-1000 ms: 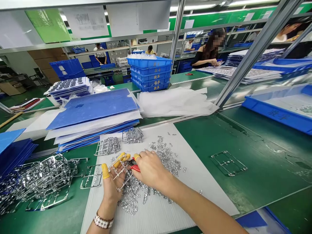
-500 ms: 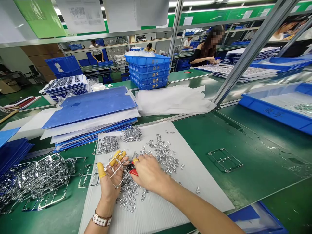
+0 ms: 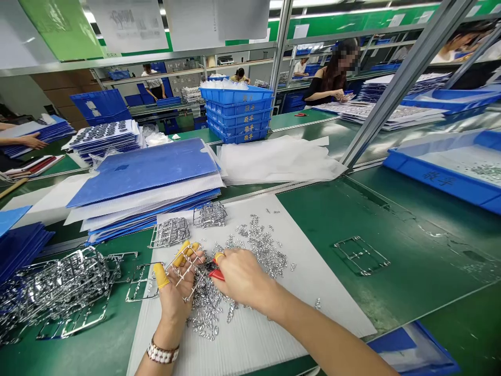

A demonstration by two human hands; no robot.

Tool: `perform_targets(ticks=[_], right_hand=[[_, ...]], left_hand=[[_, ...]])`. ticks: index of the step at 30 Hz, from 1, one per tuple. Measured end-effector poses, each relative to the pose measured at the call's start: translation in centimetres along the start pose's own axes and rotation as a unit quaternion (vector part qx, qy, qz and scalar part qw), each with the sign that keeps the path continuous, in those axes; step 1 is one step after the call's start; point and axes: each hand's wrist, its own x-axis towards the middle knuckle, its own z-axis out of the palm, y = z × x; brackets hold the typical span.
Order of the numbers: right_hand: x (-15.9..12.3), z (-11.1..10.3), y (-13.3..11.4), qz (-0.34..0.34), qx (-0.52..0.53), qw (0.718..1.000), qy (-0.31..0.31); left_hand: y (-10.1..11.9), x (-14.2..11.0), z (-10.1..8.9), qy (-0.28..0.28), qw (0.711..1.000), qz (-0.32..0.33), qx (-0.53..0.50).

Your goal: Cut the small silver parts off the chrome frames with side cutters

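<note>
My left hand (image 3: 175, 292), with yellow finger cots, holds a chrome-coloured sprue frame (image 3: 187, 269) tilted over the sheet. My right hand (image 3: 245, 277) is wrapped around red-handled cutters (image 3: 216, 274); their jaws are mostly hidden beside the frame's right edge. Below and beyond both hands, many small shiny parts (image 3: 258, 245) lie heaped on a white sheet (image 3: 270, 334). Another sprue frame (image 3: 141, 282) rests left of my left hand. Two small stacks of frames, one a sprue stack (image 3: 171, 232), stand at the sheet's far edge.
A tangled pile of frames (image 3: 66, 287) covers the left bench. Behind are a stack of blue boards (image 3: 156, 167), white sheets (image 3: 274, 162) and stacked blue trays (image 3: 238, 115). One frame (image 3: 362, 256) lies at right, near a metal post (image 3: 403, 78). A co-worker (image 3: 332, 78) sits across.
The held frame and my left hand have shifted slightly left, and my right hand a little right. Another person's arms and a stack of blue-edged sheets have come into view at far left.
</note>
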Motion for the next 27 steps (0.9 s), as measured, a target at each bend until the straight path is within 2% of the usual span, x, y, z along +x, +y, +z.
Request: perform_targets(ticks=[3, 5, 9, 12, 14, 15, 17, 21, 24, 26, 27], right_hand=[[0.2, 0.0, 0.9, 0.040, 0.104, 0.993, 0.031], [0.8, 0.6, 1.3, 0.075, 0.235, 0.968, 0.043], [2.4, 2.5, 1.4, 0.105, 0.478, 0.869, 0.070], [3.1, 3.4, 1.1, 0.105, 0.582, 0.802, 0.086], [3.3, 3.3, 0.9, 0.103, 0.618, 0.775, 0.081], [3.2, 3.1, 0.8, 0.102, 0.621, 0.773, 0.077], [3.1, 2.8, 0.6, 0.100, 0.596, 0.793, 0.074], [3.0, 2.5, -0.1, 0.099, 0.496, 0.859, 0.080], [3.0, 2.7, -0.7, 0.095, 0.464, 0.875, 0.098], [2.8, 2.7, -1.0, 0.086, 0.447, 0.880, 0.138], [2.6, 2.7, -1.0, 0.075, 0.428, 0.886, 0.163]], left_hand=[[-0.5, -0.3, -0.7, -0.038, 0.995, 0.069, 0.069], [-1.0, -0.6, -1.3, -0.094, 0.973, 0.140, 0.156], [-1.6, -1.1, -1.7, -0.173, 0.904, 0.254, 0.296], [-1.6, -1.0, -1.5, -0.202, 0.837, 0.335, 0.382], [-1.5, -0.7, -1.5, -0.216, 0.792, 0.373, 0.433], [-1.5, -0.6, -1.5, -0.217, 0.775, 0.388, 0.448], [-1.6, -0.2, -1.7, -0.215, 0.758, 0.409, 0.460], [-2.1, 0.3, -2.3, -0.179, 0.761, 0.422, 0.460], [-2.3, 0.3, -2.4, -0.162, 0.756, 0.434, 0.462], [-2.0, -0.1, -2.1, -0.156, 0.771, 0.427, 0.445], [-1.7, -0.3, -1.8, -0.144, 0.797, 0.407, 0.422]])
